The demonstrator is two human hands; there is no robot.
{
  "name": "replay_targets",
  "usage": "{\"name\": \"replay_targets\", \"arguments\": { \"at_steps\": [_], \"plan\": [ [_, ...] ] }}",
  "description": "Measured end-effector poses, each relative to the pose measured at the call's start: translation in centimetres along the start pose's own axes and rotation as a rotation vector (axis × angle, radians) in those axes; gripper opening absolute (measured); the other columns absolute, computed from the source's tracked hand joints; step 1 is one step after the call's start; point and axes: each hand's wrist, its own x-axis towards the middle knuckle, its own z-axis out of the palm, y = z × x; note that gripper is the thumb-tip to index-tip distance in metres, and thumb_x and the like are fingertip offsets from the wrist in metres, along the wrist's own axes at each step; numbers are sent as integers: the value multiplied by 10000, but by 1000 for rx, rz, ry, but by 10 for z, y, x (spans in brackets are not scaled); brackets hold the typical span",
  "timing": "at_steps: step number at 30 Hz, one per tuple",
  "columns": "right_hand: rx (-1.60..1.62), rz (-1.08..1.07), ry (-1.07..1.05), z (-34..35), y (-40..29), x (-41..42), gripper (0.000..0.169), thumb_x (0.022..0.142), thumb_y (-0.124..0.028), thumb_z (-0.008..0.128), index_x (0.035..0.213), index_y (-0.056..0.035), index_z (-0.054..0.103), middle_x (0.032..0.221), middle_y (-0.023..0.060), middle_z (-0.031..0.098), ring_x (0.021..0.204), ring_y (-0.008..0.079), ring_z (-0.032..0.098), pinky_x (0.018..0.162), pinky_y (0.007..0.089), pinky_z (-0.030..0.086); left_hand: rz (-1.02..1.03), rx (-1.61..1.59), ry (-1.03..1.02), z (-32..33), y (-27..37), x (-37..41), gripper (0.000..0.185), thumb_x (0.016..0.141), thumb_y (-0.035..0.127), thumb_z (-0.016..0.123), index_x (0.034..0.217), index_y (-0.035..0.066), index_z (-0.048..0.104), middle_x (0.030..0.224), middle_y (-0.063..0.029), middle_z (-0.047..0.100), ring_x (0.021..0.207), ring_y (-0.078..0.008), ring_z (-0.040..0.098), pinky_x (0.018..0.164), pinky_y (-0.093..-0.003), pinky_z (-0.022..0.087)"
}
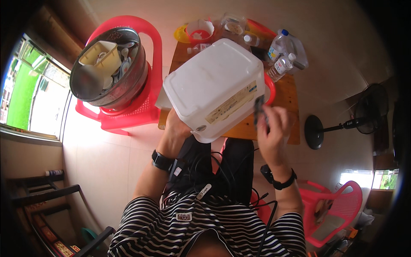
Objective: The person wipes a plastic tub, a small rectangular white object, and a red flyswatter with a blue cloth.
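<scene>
A white plastic storage box (218, 77) is tilted above the wooden table, its smooth broad face up and a worn, torn label (232, 102) on its side. My left hand (178, 125) holds the box at its lower left edge, the fingers hidden beneath it. Beside the labelled side, at the right, my right hand (274, 123) grips a small dark object (258, 110), blurred, whose kind I cannot tell. Whether that object touches the box is unclear. Behind the box, a red rim (270, 88) shows in part.
Plastic bottles (281, 66) and a red-and-white container (199, 30) stand on the wooden table (290, 109). At left, a red plastic chair (157, 48) bears a metal basin (128, 93) of dishes and spoons. A black fan (345, 124) stands right. Cables (224, 167) lie over my lap.
</scene>
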Motion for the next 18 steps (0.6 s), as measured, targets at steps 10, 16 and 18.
{"name": "replay_targets", "arguments": {
  "at_steps": [10,16,18],
  "plan": [
    [-22,-129,-199,14,-17,-11,237,789,-62,698,1018,-70,634,892,56,534,874,247,548,847,421,359,-92,-237,267,23,3,6,543,1069,440,258,1406,56,441,1407,-147,518,1280,-348,504,1094,-554,373],
    [94,-258,-330,14,-45,-24,201,796,-47,652,993,-36,611,877,43,510,844,214,553,851,411,357,-51,-257,238,28,0,7,552,1067,435,279,1392,21,446,1368,-165,545,1250,-362,527,1092,-538,376],
    [103,-290,-395,12,-49,-26,187,813,-58,650,996,-36,617,863,32,501,813,201,563,860,409,356,-33,-264,240,33,-1,7,560,1062,443,295,1391,15,447,1357,-167,551,1236,-361,538,1092,-540,375]
  ]
}}
